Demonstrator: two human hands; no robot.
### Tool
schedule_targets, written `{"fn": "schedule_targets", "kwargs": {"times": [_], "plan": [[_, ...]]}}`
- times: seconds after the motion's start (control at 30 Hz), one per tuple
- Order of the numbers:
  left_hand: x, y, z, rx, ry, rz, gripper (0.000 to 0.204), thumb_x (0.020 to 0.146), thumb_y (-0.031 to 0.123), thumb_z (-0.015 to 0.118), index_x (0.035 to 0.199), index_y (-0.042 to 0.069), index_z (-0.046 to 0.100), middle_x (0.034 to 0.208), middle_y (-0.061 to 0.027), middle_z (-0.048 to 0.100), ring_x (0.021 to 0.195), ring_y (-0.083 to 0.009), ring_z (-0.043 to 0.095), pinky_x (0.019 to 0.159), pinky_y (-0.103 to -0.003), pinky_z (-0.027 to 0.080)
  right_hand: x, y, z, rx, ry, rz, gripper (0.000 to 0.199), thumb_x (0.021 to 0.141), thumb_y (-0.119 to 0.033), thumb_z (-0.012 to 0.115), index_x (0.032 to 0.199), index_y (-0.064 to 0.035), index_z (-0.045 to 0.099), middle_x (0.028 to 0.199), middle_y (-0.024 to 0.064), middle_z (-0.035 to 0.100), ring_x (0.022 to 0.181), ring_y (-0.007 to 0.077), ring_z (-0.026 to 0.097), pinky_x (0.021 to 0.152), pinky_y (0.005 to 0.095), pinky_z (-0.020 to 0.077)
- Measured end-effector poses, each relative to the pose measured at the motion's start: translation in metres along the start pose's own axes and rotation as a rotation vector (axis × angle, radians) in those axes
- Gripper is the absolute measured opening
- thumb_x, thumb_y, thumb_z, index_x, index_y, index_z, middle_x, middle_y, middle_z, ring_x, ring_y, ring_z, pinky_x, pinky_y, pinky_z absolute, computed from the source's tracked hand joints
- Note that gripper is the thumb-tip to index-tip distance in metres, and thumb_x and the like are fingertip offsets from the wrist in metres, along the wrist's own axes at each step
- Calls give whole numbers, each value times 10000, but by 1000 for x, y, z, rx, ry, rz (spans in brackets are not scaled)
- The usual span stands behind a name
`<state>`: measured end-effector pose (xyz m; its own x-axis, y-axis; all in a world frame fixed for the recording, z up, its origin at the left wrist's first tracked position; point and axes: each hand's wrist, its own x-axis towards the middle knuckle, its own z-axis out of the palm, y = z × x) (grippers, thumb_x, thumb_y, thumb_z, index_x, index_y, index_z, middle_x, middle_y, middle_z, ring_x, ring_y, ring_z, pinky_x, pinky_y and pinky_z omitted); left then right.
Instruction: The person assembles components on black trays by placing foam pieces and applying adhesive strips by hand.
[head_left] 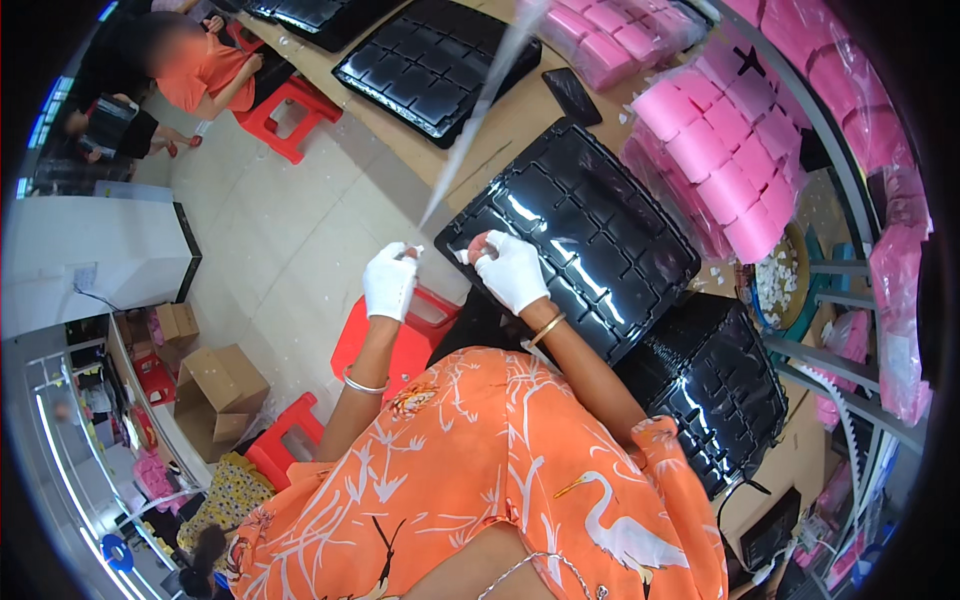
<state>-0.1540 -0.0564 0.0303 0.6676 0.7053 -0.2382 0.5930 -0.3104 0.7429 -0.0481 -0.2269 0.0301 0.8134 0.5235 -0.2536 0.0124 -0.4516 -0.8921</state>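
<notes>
Tan table [515,135]: black compartmented tray [590,225] lies ahead-right, long axis slanting upper left to lower right. Pink bundle [715,165] right of it, bearing a black mark. Right gloved hand [512,275] at tray's left corner, fingertips pinching small white piece [462,256]. Left gloved hand [389,283] nearby, fingertips bunched; cannot tell whether gripping anything.

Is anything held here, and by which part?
A small white piece shows at the right grip, seemingly pinched by one end; its kind is unclear. Whether the left grip holds anything cannot be told.
</notes>
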Motion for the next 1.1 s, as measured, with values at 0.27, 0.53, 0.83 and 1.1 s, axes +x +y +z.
{"fn": "schedule_targets", "kwargs": {"times": [0.27, 0.53, 0.83, 1.1], "plan": [[27, -44, 7, 6, -123, -114, 283, 903, 278, 658, 1031, 38, 739, 894, -183, 721, 828, -307, 704, 766, -369, 532, 36, 15, 6, -484, -131, -95, 163, 841, -256, 670, 860, -94, 677, 914, 137, 701, 878, 366, 677, 753, 465, 531], [30, -32, 31, -27, -221, 26, 353, 888, 245, 672, 1131, -8, 708, 1086, -166, 729, 985, -272, 709, 883, -317, 525, 40, 17, 13, -602, -114, -157, 137, 860, -194, 633, 885, -62, 659, 913, 189, 689, 881, 376, 685, 754, 467, 540], [28, -21, 35, 13, -206, 70, 311, 895, 260, 628, 1076, 28, 730, 1193, -145, 690, 1052, -312, 676, 917, -339, 519, 42, 8, 12, -620, -118, -69, 165, 850, -209, 624, 840, -50, 661, 875, 203, 695, 859, 377, 694, 778, 473, 551], [25, -26, 38, 7, -159, 104, 342, 905, 212, 682, 1171, -3, 698, 1038, -148, 747, 942, -202, 708, 845, -299, 530, 44, 21, 26, -739, -124, -148, 170, 840, -192, 618, 862, -29, 661, 874, 207, 699, 839, 370, 704, 753, 459, 566]]}}
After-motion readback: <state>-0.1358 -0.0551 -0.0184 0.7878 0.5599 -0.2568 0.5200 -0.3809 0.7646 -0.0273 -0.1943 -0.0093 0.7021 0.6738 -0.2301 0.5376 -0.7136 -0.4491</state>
